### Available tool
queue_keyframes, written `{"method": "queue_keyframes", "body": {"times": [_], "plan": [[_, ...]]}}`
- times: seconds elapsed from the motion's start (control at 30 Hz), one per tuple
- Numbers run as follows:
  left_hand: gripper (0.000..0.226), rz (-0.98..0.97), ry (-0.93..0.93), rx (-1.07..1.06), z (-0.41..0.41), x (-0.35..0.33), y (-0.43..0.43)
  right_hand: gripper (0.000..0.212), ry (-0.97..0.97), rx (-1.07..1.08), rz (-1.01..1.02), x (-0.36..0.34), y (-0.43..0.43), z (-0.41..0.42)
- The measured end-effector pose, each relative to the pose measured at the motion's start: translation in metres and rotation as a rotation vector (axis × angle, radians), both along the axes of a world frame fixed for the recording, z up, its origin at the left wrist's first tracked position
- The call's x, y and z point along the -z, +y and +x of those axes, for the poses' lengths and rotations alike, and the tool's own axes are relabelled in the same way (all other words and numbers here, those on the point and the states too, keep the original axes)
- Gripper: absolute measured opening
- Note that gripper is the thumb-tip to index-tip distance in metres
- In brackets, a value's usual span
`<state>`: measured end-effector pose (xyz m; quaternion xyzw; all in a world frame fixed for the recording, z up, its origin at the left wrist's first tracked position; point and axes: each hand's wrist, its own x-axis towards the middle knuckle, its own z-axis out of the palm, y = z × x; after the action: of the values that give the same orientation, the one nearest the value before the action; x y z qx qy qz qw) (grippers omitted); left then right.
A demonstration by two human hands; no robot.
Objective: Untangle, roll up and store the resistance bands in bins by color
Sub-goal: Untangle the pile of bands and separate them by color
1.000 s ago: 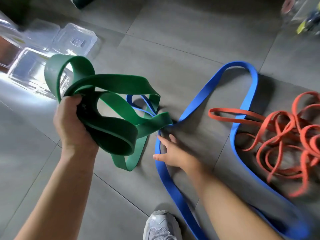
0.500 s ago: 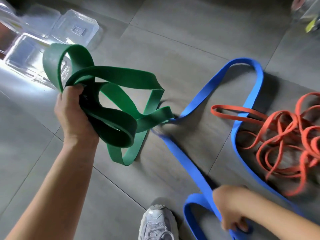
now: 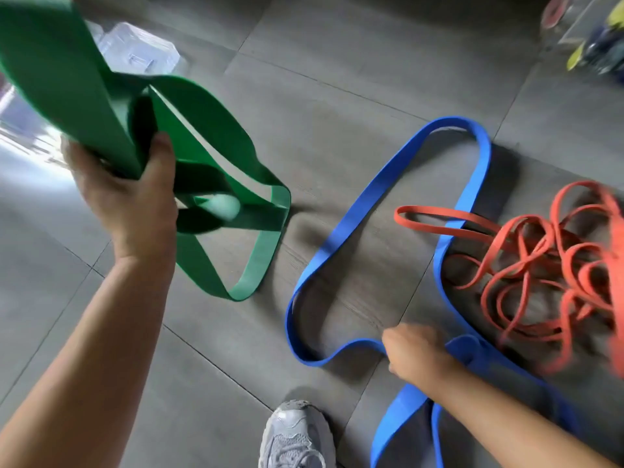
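Three colours of band lie in view. The left hand (image 3: pixel 128 204) grips the green band (image 3: pixel 209 130), its fingers curled round gathered folds, loops hanging above the floor (image 3: pixel 337 62). The right hand (image 3: pixel 418 356) curls over the blue band (image 3: pixel 371 194), which sprawls on the tiles. An orange tangle (image 3: pixel 557 265) lies just right of it, one loop crossing the blue. Clear bins (image 3: pixel 141 52) sit far left behind the green band, a shoe (image 3: pixel 297 437) at the near edge. Bare tiles separate green and blue.

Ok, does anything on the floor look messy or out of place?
The orange bands lie in a tangled heap at the right, loops crossing one another, and one loop lies across the blue band. Nothing looks torn.
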<state>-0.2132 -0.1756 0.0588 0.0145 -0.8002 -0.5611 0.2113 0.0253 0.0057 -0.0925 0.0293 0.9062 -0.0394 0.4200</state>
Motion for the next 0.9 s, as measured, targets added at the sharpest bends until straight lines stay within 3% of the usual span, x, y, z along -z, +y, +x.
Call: {"method": "queue_keyframes", "body": {"times": [0.1, 0.17, 0.23, 0.3, 0.37, 0.43, 0.5, 0.57, 0.63, 0.7, 0.77, 0.9], "plan": [[0.055, -0.424, -0.124, 0.125, -0.015, 0.024, 0.002, 0.023, -0.033, 0.057, -0.067, 0.006, 0.008, 0.007], [0.062, -0.883, -0.384, 0.262, -0.016, 0.061, -0.001, 0.026, -0.006, 0.138, -0.098, 0.002, 0.016, 0.004], [0.079, -1.152, -0.663, 0.336, 0.003, 0.097, 0.004, 0.03, 0.07, 0.289, -0.149, -0.004, 0.027, 0.003], [0.09, -1.126, -0.723, 0.348, 0.035, 0.12, 0.015, 0.033, 0.188, 0.423, -0.161, -0.007, 0.038, 0.009], [0.081, -1.12, -0.534, 0.469, 0.069, 0.133, 0.026, 0.04, 0.322, 0.463, -0.101, -0.009, 0.046, 0.022], [0.081, -1.228, -0.36, 0.625, 0.098, 0.143, 0.03, 0.06, 0.438, 0.473, -0.034, -0.01, 0.051, 0.038], [0.094, -1.279, -0.391, 0.675, 0.118, 0.152, 0.026, 0.087, 0.482, 0.477, 0.053, -0.007, 0.057, 0.058], [0.107, -1.304, -0.485, 0.755, 0.132, 0.16, 0.018, 0.1, 0.438, 0.54, 0.13, -0.002, 0.065, 0.077], [0.122, -1.385, -0.505, 0.86, 0.143, 0.164, 0.011, 0.094, 0.356, 0.593, 0.167, -0.001, 0.075, 0.087], [0.127, -1.43, -0.464, 0.88, 0.149, 0.167, 0.005, 0.072, 0.285, 0.555, 0.162, -0.002, 0.081, 0.089], [0.113, -1.4, -0.415, 0.796, 0.153, 0.169, 0.005, 0.057, 0.269, 0.53, 0.089, -0.001, 0.084, 0.085], [0.056, -1.331, -0.549, 0.623, 0.132, 0.16, 0.02, 0.062, 0.262, 0.669, -0.036, -0.004, 0.088, 0.072]]}}
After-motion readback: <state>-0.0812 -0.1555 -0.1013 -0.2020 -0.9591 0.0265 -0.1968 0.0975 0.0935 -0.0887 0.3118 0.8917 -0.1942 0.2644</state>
